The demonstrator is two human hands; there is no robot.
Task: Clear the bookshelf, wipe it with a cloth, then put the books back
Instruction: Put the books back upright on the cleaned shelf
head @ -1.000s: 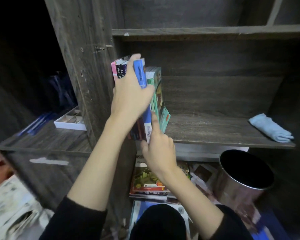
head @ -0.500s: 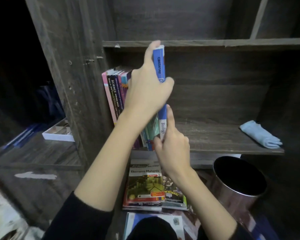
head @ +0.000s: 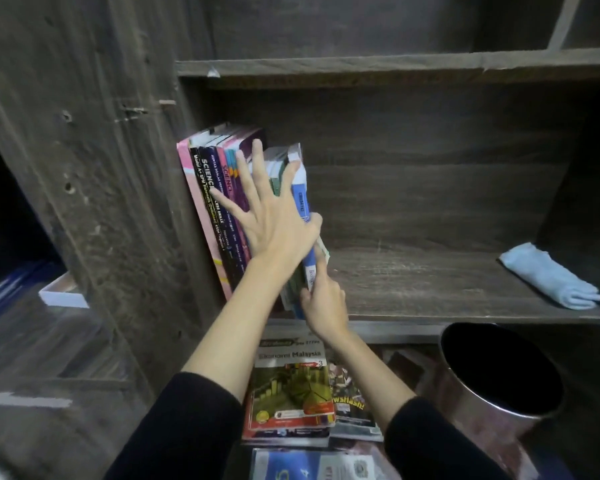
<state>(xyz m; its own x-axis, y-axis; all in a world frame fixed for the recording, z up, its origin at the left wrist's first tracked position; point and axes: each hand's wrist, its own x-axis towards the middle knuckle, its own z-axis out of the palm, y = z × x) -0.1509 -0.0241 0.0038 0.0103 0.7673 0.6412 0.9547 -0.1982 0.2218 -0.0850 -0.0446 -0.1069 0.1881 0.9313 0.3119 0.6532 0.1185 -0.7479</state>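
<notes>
A row of books (head: 205, 202) stands upright at the left end of the dark wooden shelf (head: 430, 282), leaning against the side wall. The rightmost one is a blue-spined book (head: 302, 202). My left hand (head: 271, 220) lies spread over the spines with straight fingers, pressing on them. My right hand (head: 323, 303) is at the lower end of the blue book, thumb and index finger on either side of its spine. A folded light blue cloth (head: 548, 275) lies at the shelf's right end.
More books (head: 291, 386) lie in a pile on the floor below the shelf. A round metal bin (head: 499, 393) stands to their right. A white tray (head: 63, 296) sits on a lower board left of the side wall. Another shelf board (head: 395, 64) runs above.
The blue book, held raised by my left hand before, now stands in the row. My left hand has let go and spread flat over the spines.
</notes>
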